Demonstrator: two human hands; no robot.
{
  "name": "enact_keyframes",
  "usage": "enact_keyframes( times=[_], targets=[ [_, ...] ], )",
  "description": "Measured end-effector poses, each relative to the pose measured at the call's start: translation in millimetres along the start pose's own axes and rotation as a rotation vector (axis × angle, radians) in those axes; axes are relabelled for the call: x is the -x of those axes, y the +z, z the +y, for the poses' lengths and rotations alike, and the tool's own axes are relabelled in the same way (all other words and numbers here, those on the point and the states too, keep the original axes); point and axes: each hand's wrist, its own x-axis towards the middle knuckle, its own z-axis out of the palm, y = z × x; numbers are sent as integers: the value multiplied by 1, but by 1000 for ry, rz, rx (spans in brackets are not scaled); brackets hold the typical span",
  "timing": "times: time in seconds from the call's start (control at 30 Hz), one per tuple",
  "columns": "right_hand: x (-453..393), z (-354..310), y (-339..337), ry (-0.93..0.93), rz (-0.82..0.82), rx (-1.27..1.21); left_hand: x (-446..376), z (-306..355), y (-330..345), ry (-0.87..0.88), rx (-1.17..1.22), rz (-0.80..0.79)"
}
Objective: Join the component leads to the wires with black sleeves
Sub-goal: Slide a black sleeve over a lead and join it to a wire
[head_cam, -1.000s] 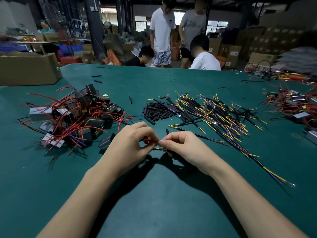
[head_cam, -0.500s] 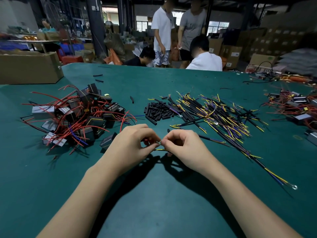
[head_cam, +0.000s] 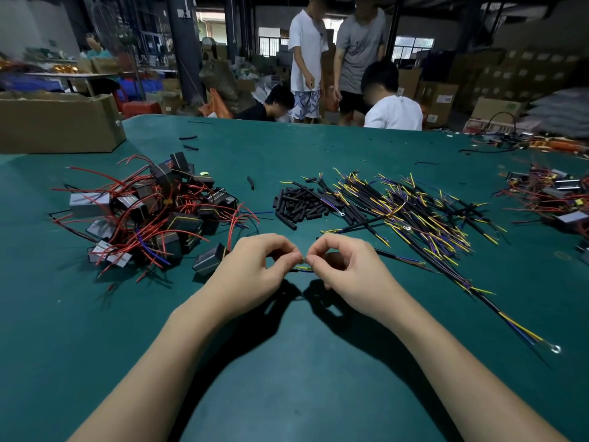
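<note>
Raised slightly, both hands (head_cam: pixel 304 264) still pinch thin wire ends (head_cam: pixel 304 268) between component pile (head_cam: pixel 153 212) and sleeves (head_cam: pixel 299 205).

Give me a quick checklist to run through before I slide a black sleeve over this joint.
1. Both ends held: ok, left hand and right hand pinch the wires between their fingertips.
2. Joint twisted tight: cannot tell, fingertips hide it.
3. Sleeve already on the wire: cannot tell.
4. Spare sleeves nearby: ok, sleeve pile lies just beyond the hands.
5. More components ready: ok, component heap lies to the left.
6. Table under the hands: ok, bare green mat.
</note>
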Motion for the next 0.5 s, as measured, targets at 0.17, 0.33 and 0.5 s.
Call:
enact_keyframes(
  times=[0.17,0.33,0.5],
  targets=[
    [-1,-5,-2,-274,27,312,-3,3,-3,-139,103,-103],
    [0,-10,-1,-474,104,669,-5,5,-7,-304,258,-231],
    [-1,-11,3,-559,177,678,-2,5,-15,-340,455,-270]
  ],
)
